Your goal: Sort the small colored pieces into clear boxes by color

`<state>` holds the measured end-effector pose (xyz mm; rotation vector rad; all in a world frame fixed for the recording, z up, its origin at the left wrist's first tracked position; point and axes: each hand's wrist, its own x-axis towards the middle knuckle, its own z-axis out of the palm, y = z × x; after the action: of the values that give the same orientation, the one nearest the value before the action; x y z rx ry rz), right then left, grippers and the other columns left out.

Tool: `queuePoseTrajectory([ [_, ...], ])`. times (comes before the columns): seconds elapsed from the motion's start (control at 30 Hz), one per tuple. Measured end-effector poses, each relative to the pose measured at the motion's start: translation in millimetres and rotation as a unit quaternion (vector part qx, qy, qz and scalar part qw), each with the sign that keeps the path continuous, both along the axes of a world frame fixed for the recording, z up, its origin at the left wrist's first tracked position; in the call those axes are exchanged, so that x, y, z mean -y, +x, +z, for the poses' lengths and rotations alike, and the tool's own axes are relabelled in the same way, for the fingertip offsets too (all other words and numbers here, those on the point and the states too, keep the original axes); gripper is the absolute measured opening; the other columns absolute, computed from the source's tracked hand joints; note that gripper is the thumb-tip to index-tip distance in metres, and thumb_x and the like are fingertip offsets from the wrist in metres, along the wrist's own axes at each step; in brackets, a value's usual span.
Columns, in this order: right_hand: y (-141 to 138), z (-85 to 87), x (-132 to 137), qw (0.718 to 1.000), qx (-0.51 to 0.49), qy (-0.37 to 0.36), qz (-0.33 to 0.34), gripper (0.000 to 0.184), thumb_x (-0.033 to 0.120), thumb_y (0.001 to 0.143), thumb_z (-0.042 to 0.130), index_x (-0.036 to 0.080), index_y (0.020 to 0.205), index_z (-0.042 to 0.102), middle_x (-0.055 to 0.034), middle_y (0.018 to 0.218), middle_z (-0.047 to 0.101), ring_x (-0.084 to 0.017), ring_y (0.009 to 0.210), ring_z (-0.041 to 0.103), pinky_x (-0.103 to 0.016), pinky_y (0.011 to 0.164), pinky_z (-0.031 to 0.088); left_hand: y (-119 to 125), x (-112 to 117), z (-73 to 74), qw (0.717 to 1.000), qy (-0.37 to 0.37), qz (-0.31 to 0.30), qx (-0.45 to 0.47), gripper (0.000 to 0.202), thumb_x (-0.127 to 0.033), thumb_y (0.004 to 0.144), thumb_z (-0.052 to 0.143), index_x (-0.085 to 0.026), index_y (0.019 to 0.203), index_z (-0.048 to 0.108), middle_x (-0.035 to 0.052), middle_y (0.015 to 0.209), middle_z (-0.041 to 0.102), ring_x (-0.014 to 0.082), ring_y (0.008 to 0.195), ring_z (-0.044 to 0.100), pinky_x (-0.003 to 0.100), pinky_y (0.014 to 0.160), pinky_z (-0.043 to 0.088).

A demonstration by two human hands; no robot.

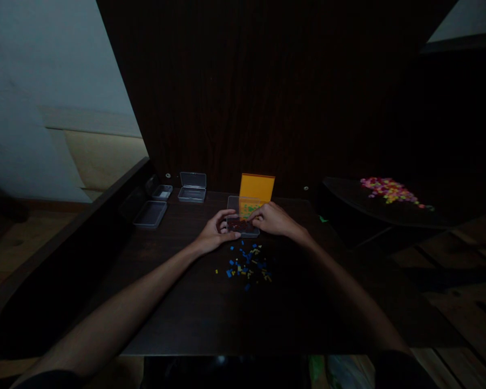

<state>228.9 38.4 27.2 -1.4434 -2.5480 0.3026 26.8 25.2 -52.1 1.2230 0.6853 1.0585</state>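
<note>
The left hand [213, 235] grips the near left corner of a clear box [251, 235], which sits on the dark table [178, 302] just beyond loose blue and yellow pieces [240, 268], probably to steady it. Both forearms angle inward, the right hand [272, 219] bent over the box, fingers lowered; in this gloom I cannot tell whether they pinch anything.

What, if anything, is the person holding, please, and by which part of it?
The left hand holds the clear box by its left end; whether the right hand holds anything cannot be told.
</note>
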Motion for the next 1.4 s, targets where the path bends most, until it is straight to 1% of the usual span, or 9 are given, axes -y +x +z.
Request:
queuePoseTrajectory([
  [0.13, -3.7, 0.5, 3.1, 1.0, 0.007, 0.003, 0.02, 0.03, 0.013, 0.072, 0.056, 0.023, 0.091, 0.077, -0.0009, 0.068, 0.07, -0.012, 0.056, 0.054, -0.023, 0.054, 0.033, 0.0, -0.5, -0.4, 1.0, 0.001, -0.005, 0.005, 0.067, -0.013, 0.056, 0.08, -0.019, 0.116, 0.05, 0.0106, 0.125, 0.055, 0.0198, 0.108, 0.06, 0.042, 0.098, 0.045],
  [0.3, -3.4, 0.0, 1.9, 0.999, 0.016, -0.001, 0.029, 0.031, 0.013, 0.072, 0.055, 0.022, 0.092, 0.077, -0.0014, 0.068, 0.069, -0.012, 0.057, 0.053, -0.023, 0.055, 0.032, 0.0, 0.1, 0.3, 1.0, -0.002, -0.001, 0.003, 0.067, -0.012, 0.057, 0.08, -0.019, 0.116, 0.049, 0.0114, 0.127, 0.054, 0.0201, 0.108, 0.06, 0.043, 0.098, 0.045],
  [0.53, -0.7, -0.5, -1.1, 1.0, 0.01, -0.004, 0.016, 0.03, 0.013, 0.073, 0.054, 0.021, 0.09, 0.077, -0.0016, 0.068, 0.07, -0.012, 0.055, 0.052, -0.023, 0.054, 0.032, -0.6, -0.2, -0.4, 1.0, -0.002, -0.004, 0.003, 0.067, -0.012, 0.057, 0.08, -0.019, 0.116, 0.049, 0.0116, 0.128, 0.054, 0.0199, 0.108, 0.06, 0.041, 0.098, 0.046],
  [0.73, 0.8, -2.5, -2.2, 0.999, 0.008, -0.006, 0.047, 0.031, 0.01, 0.073, 0.052, 0.021, 0.089, 0.077, -0.0025, 0.073, 0.073, -0.011, 0.056, 0.054, -0.022, 0.055, 0.033, -0.4, -1.4, -2.6, 1.0, 0.002, -0.004, 0.006, 0.068, -0.013, 0.057, 0.08, -0.019, 0.116, 0.049, 0.0114, 0.128, 0.054, 0.0204, 0.109, 0.06, 0.041, 0.098, 0.046],
  [0.97, 3.0, -1.4, -5.0, 0.999, 0.027, -0.006, 0.03, 0.033, 0.014, 0.077, 0.051, 0.022, 0.098, 0.075, -0.0025, 0.081, 0.073, -0.013, 0.066, 0.06, -0.022, 0.061, 0.039, -0.3, 0.3, 0.6, 1.0, -0.003, 0.002, -0.005, 0.068, -0.014, 0.056, 0.081, -0.019, 0.116, 0.049, 0.012, 0.128, 0.054, 0.0205, 0.108, 0.06, 0.042, 0.098, 0.045],
  [1.17, 2.4, -2.8, -5.7, 0.999, 0.042, -0.013, 0.03, 0.034, 0.014, 0.076, 0.05, 0.022, 0.097, 0.075, -0.0024, 0.079, 0.073, -0.014, 0.065, 0.06, -0.023, 0.059, 0.037, -0.3, 0.9, 2.0, 1.0, -0.004, 0.004, -0.007, 0.068, -0.014, 0.056, 0.081, -0.019, 0.116, 0.05, 0.0119, 0.126, 0.055, 0.0206, 0.107, 0.06, 0.043, 0.098, 0.045],
  [1.3, 3.7, -1.9, -5.4, 0.999, 0.019, -0.017, 0.039, 0.036, 0.013, 0.077, 0.05, 0.022, 0.101, 0.074, -0.0025, 0.08, 0.073, -0.013, 0.066, 0.06, -0.022, 0.06, 0.038, 0.1, 1.2, 2.1, 1.0, -0.003, 0.006, -0.006, 0.068, -0.014, 0.056, 0.08, -0.019, 0.117, 0.05, 0.0116, 0.127, 0.054, 0.0204, 0.106, 0.06, 0.044, 0.098, 0.045],
  [1.4, 5.3, 2.1, -3.0, 0.999, 0.003, -0.016, 0.049, 0.034, 0.013, 0.078, 0.05, 0.022, 0.101, 0.074, -0.0026, 0.08, 0.073, -0.013, 0.066, 0.06, -0.023, 0.062, 0.039, 0.1, 1.3, 2.1, 1.0, -0.006, 0.004, -0.003, 0.068, -0.013, 0.056, 0.08, -0.019, 0.117, 0.05, 0.0115, 0.127, 0.054, 0.0201, 0.106, 0.06, 0.043, 0.097, 0.046],
])
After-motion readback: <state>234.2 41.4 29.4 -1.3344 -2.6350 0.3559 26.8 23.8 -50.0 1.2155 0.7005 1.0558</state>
